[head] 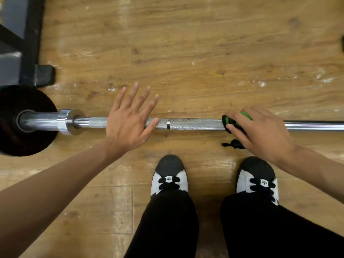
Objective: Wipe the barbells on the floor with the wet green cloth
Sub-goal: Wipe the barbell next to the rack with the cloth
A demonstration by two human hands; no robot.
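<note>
Right hand (pixel 260 131) fingers grip the green cloth (pixel 234 123) around the barbell (pixel 195 124) to wipe; left hand (pixel 128 120), fingers spread, steadies it.

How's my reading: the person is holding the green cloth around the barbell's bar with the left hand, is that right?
Not quite. The head view shows the right hand gripping the green cloth around the barbell's bar. The left hand is open, fingers spread, over the bar.

Bare forearms (pixel 55 183); black trousers (pixel 167 226); 2 black-white sneakers (pixel 170 175).
</note>
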